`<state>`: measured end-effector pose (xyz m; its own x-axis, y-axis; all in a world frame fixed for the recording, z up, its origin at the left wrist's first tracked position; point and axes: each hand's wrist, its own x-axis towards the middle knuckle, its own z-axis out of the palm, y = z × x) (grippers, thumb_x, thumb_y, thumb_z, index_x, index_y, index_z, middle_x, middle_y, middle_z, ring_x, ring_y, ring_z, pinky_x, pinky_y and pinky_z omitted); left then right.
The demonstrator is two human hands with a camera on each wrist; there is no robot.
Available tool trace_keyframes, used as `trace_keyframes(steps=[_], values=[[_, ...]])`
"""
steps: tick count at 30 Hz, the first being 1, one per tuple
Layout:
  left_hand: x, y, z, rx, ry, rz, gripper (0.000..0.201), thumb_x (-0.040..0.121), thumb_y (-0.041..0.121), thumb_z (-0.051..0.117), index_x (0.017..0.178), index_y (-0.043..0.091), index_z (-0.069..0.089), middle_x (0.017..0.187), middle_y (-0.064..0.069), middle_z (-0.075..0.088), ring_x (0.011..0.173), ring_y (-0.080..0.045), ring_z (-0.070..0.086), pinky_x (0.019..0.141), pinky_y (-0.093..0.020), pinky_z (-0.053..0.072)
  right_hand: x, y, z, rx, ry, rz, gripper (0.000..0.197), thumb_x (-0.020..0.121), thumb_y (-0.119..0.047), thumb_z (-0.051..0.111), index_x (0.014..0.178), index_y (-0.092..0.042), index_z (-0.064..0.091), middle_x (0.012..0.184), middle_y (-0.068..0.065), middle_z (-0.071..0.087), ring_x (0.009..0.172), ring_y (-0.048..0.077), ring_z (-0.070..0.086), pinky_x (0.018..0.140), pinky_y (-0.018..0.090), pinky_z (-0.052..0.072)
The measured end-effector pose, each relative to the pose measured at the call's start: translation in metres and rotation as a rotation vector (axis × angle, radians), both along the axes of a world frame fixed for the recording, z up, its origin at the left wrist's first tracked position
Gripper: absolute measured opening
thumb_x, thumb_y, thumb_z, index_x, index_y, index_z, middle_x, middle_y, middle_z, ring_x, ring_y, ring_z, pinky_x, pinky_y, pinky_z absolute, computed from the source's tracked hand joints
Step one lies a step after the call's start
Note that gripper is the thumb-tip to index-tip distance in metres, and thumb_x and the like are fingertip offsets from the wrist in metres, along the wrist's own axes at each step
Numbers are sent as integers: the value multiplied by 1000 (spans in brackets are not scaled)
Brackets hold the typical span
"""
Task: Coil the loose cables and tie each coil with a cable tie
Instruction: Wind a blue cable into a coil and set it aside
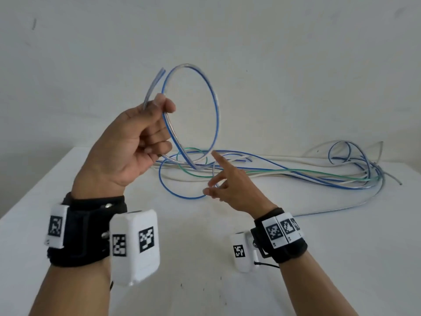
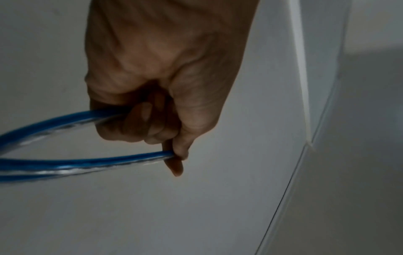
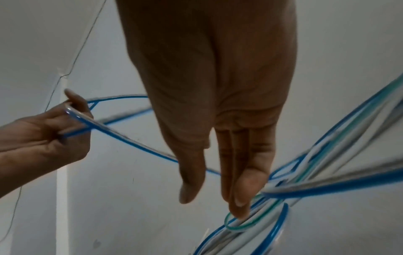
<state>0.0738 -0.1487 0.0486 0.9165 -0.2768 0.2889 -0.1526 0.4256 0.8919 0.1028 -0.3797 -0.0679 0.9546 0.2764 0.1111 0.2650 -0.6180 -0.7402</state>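
Note:
My left hand (image 1: 145, 131) is raised above the white table (image 1: 68, 179) and grips a blue-and-clear flat cable (image 1: 214, 106), bent into one upright loop. The left wrist view shows the same cable (image 2: 65, 165) passing under my curled fingers (image 2: 152, 124) and pinched at the thumb. My right hand (image 1: 225, 181) hovers lower, at the foot of the loop, fingers straight and loosely spread, holding nothing. In the right wrist view its fingertips (image 3: 237, 207) hang just above the tangle of cables (image 3: 305, 181). No cable tie is visible.
A tangle of blue, white and green cables (image 1: 296, 174) sprawls across the table's middle and right, ending in a bundle (image 1: 355, 160) at the far right. A pale wall (image 1: 273, 65) stands right behind the table. The table's left edge is near my left arm.

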Motion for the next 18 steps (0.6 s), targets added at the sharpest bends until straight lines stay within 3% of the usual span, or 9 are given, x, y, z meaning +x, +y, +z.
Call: trace_keyframes(steps=[2, 4, 6, 7, 9, 12, 15, 17, 18], values=[[1, 5, 1, -101, -6, -158, 10, 87, 36, 69, 84, 27, 71, 57, 10, 15, 48, -8, 15, 41, -11, 29, -1, 5, -1, 65, -27, 60, 74, 86, -29, 81, 150, -39, 42, 106, -7, 69, 84, 10, 68, 73, 21, 54], [1, 9, 3, -214, -4, -282, 6, 88, 32, 68, 88, 26, 71, 59, 10, 18, 49, -7, 18, 41, -12, 33, -2, 11, -1, 88, -95, 62, 44, 90, -24, 77, 132, -26, 62, 101, -12, 67, 87, 5, 65, 72, 14, 47], [-2, 9, 7, -255, 6, -264, 11, 93, 30, 61, 87, 25, 70, 59, 10, 18, 48, -8, 17, 41, -14, 32, -2, 15, 1, 164, -177, 17, 15, 95, -15, 70, 109, -18, 70, 87, -15, 67, 81, 0, 64, 69, 12, 44], [-4, 8, 8, -222, 18, -177, 19, 95, 33, 56, 85, 27, 70, 59, 9, 15, 48, -9, 15, 39, -14, 29, -2, 16, 5, 238, -196, -3, 9, 98, -11, 64, 102, -16, 71, 82, -13, 68, 77, 1, 63, 67, 15, 45], [-5, 6, 10, -121, 41, 26, 33, 102, 37, 46, 82, 27, 70, 59, 7, 9, 48, -11, 11, 39, -16, 23, -4, 16, 17, 415, -185, -26, 20, 105, -14, 53, 96, -17, 70, 82, -5, 72, 74, 8, 62, 64, 23, 48], [-3, 3, 9, -31, 24, 211, 33, 105, 40, 46, 92, 23, 70, 58, 8, 9, 49, -11, 9, 43, -17, 18, -11, 7, 41, 624, -229, -1, 30, 110, -18, 41, 101, -15, 69, 79, 1, 70, 67, 16, 53, 58, 26, 43], [-3, 3, 9, 84, 16, 331, 41, 101, 50, 48, 96, 14, 69, 52, 12, 17, 48, -8, 10, 43, -19, 17, -15, -13, 62, 793, -200, -38, 46, 111, -30, 33, 91, -10, 69, 57, -5, 50, 54, 13, 36, 52, 24, 29], [-3, 2, 10, 153, 23, 398, 48, 100, 55, 45, 82, 14, 63, 50, 11, 18, 45, -8, 13, 43, -22, 14, -17, -31, 72, 766, -160, -144, 53, 111, -37, 34, 76, -11, 66, 49, -10, 37, 47, 9, 31, 50, 23, 24], [-2, 2, 10, 182, 21, 431, 49, 102, 54, 42, 77, 15, 58, 49, 11, 19, 44, -8, 13, 44, -24, 13, -16, -42, 73, 604, -170, -231, 54, 110, -40, 38, 71, -13, 65, 46, -13, 37, 46, 7, 33, 50, 23, 25]])
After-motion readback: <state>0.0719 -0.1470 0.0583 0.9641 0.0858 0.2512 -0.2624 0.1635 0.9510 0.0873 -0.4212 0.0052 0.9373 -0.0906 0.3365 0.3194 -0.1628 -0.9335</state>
